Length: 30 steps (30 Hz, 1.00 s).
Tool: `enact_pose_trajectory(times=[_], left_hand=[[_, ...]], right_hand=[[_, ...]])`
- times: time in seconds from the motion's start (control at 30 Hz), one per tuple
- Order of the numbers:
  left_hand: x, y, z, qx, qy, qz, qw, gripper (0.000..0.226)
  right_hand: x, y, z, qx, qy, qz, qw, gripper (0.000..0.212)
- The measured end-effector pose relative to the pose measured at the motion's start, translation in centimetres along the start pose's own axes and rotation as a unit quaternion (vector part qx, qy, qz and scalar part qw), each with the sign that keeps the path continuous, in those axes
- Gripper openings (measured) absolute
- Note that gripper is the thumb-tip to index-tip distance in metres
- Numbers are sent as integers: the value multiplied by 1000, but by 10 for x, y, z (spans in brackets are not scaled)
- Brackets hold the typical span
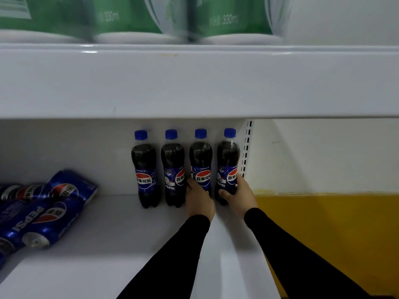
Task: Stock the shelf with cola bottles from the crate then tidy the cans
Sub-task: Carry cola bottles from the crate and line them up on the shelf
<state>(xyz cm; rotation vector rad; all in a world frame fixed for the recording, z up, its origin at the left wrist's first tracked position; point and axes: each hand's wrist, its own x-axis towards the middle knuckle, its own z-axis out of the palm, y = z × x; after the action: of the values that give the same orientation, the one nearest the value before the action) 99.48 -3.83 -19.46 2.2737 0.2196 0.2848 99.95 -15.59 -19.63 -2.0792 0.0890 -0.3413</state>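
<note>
Hands in black sleeves reach to the back of a white shelf (108, 244), where four cola bottles stand upright in a row against the rear wall, blue caps up. The left hand (199, 201) wraps around the base of the third bottle (201, 162), fingers curled at its label; the right hand (238, 194) grips the fourth bottle (228, 160), the thumb across its lower front. The first bottle (145, 169) and second bottle (173, 167) stand untouched just to the left, close beside one another. A slotted upright (247, 147) of the rack runs down just right of the fourth bottle, marking the shelf's end; beyond it lies a wall painted white above and yellow (323, 223) below. At the left edge of the same shelf, a jumble of blue cola cans (54, 208) lies on its side, at least five visible, overlapping and partly cut off by the frame. An upper shelf (194, 83) spans the whole width overhead, its deep front lip hiding the space above the bottle caps. On it stand three green cans (127, 16), blurred, marked 330 ml.
</note>
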Motion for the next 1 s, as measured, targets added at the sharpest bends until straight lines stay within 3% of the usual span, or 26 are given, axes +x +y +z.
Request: enact_pose_trajectory(times=[0.43,0.57,0.67,0.77,0.9,1.0], left_hand=[[-2,9,-12,3,-17,-26,1000,78],[-8,12,-22,-1,-13,-23,1000,74],[-15,10,-31,-10,-7,-13,1000,66],[-20,7,-44,-31,9,17,999,56],[-29,16,-71,-68,13,107,992,21],[-46,35,-84,-148,-20,165,975,18]], right_hand=[[-13,-1,-12,-21,-33,37,999,60],[-18,-1,-18,-37,-35,57,997,80],[-24,-5,-22,-55,-32,64,996,82],[-35,-13,-26,-54,-21,55,997,80],[-57,-29,-39,-31,15,46,998,72],[-84,-43,-61,13,61,46,997,68]])
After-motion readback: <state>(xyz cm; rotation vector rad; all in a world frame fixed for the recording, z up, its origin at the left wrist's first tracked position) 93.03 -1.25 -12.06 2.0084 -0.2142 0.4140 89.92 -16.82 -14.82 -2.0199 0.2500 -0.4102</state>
